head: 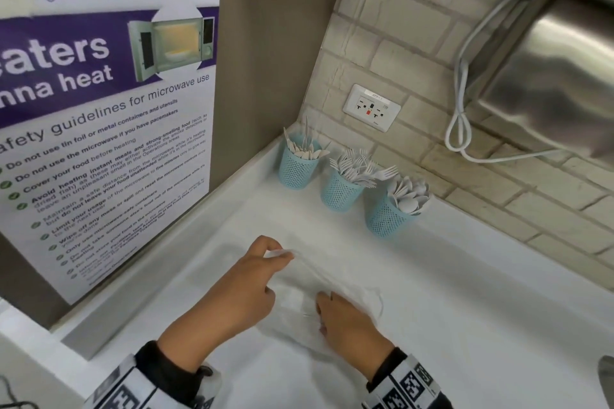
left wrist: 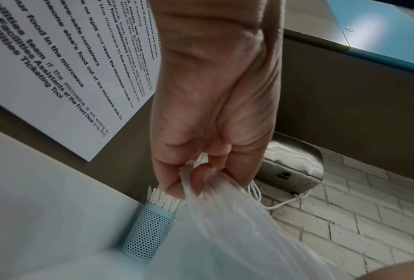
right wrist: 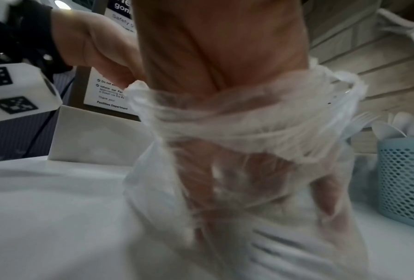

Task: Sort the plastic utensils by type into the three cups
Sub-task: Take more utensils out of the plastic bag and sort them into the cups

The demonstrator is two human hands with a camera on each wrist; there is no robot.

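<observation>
we are finding the white plastic utensils already standing by type in three pale blue perforated plastic cups along the back of the white countertop [head: 465, 325]. the knife cup [head: 296, 167] is sitting in the corner, the fork cup [head: 339, 191] just beside it, and the spoon cup [head: 387, 215] next along the brick-tiled wall [head: 498, 202]. we are seeing no loose utensils lying on the bare surface in the head view.

nearer the person, a thin translucent plastic bag [head: 335, 305] is lying on the countertop, well apart from the cups. the left hand [head: 246, 289] is pinching a bunched edge of the bag between curled fingertips and lifting it; the left wrist view is confirming that grip. the right hand [head: 349, 322] is reaching inside the bag's mouth, the film gathering round it in the right wrist view. through the blurred film we cannot tell whether its fingers are curled on anything.

we are judging the sorting as largely done, since all three cups are well filled. what is left appears to be checking the bag for stragglers; whether any utensil is lying inside, we cannot tell.

further out, a microwave safety poster [head: 106, 129] is leaning against the side wall, a white wall socket [head: 371, 107] is sitting above the cups, and a steel wall-mounted appliance [head: 548, 76] is trailing a white cable.
</observation>
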